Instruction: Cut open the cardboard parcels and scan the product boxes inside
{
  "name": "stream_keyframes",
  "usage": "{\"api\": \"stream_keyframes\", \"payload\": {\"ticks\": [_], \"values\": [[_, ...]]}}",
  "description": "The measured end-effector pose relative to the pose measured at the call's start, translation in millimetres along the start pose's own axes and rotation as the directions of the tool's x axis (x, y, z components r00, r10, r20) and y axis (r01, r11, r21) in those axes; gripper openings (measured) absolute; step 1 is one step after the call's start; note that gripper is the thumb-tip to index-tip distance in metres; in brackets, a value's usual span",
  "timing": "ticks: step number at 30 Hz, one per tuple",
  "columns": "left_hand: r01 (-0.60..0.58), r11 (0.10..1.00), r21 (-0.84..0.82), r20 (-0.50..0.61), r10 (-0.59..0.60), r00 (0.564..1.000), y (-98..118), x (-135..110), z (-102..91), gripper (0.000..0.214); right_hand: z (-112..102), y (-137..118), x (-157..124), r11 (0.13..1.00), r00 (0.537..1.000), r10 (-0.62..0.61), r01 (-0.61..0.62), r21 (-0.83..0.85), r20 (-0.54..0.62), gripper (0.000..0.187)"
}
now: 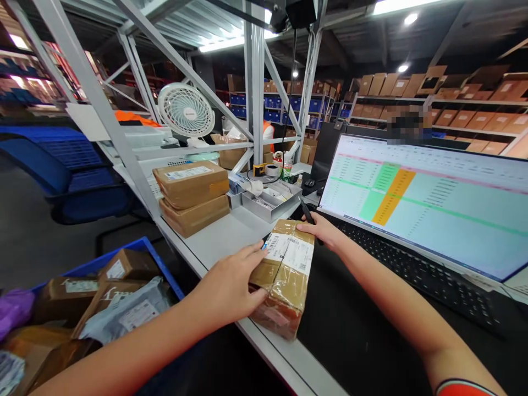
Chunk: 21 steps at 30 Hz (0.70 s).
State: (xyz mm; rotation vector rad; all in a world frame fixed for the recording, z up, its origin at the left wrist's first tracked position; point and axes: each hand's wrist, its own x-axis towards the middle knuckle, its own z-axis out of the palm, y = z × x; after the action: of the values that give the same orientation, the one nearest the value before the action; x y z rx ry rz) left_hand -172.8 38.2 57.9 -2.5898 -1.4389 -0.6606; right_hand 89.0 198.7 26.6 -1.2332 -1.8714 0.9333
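Note:
A cardboard box (289, 275) wrapped in clear tape lies at the desk's edge, a white shipping label (295, 253) on its top. My left hand (233, 283) grips its left side, fingers over the top and thumb lower down. By those fingertips shows a small blue thing I cannot make out. My right hand (324, 228) is closed around a slim black tool (305, 209), its tip pointing up and away; whether it is a knife or a pen I cannot tell. The right thumb rests at the box's far end.
Two stacked boxes (192, 192) and a grey tray (270, 203) sit farther along the desk. A monitor (429, 203) and black keyboard (421, 269) stand right. Below left is a blue crate (163, 261) full of parcels. A metal post (94, 93) rises left.

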Motion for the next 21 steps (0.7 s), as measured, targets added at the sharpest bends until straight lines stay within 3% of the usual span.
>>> {"api": "stream_keyframes", "payload": {"ticks": [4, 7, 9, 11, 12, 14, 16, 18, 21], "values": [[0.049, 0.998, 0.037, 0.144, -0.054, 0.988, 1, 12, 9.6, 0.057, -4, 7, -16, 0.990, 0.998, 0.002, 0.007, 0.137, -0.060, 0.065], [0.076, 0.990, -0.118, 0.168, -0.055, 0.984, -8, 19, 10.2, 0.042, -11, 7, -29, 0.983, 0.998, -0.019, 0.031, 0.183, -0.066, 0.060], [0.170, 0.946, -0.276, 0.127, -0.140, 0.982, -15, 23, 10.2, 0.036, -11, 6, -36, 0.978, 0.996, -0.023, 0.040, 0.203, -0.085, 0.057], [0.317, 0.832, -0.456, 0.086, -0.313, 0.946, -23, 28, 14.1, 0.046, -9, 4, -42, 0.976, 0.993, -0.014, 0.039, 0.216, -0.117, 0.053], [0.393, 0.720, -0.572, 0.086, -0.424, 0.901, -28, 31, 17.9, 0.047, -7, 3, -45, 0.975, 0.991, -0.005, 0.035, 0.220, -0.134, 0.052], [0.494, 0.412, -0.766, 0.177, -0.604, 0.777, -38, 36, 27.7, 0.044, -3, 0, -52, 0.974, 0.985, 0.017, 0.022, 0.224, -0.169, 0.050], [0.529, 0.171, -0.831, 0.307, -0.652, 0.693, -47, 43, 36.7, 0.042, 1, -5, -63, 0.975, 0.977, 0.039, 0.009, 0.222, -0.211, 0.048], [0.569, 0.126, -0.813, 0.385, -0.617, 0.686, -55, 54, 40.9, 0.042, 5, -12, -81, 0.980, 0.961, 0.063, -0.009, 0.198, -0.268, 0.046], [0.600, 0.216, -0.771, 0.412, -0.550, 0.727, -63, 79, 35.1, 0.041, 8, -23, -117, 0.979, 0.970, 0.081, -0.034, 0.200, -0.228, 0.051]]}}
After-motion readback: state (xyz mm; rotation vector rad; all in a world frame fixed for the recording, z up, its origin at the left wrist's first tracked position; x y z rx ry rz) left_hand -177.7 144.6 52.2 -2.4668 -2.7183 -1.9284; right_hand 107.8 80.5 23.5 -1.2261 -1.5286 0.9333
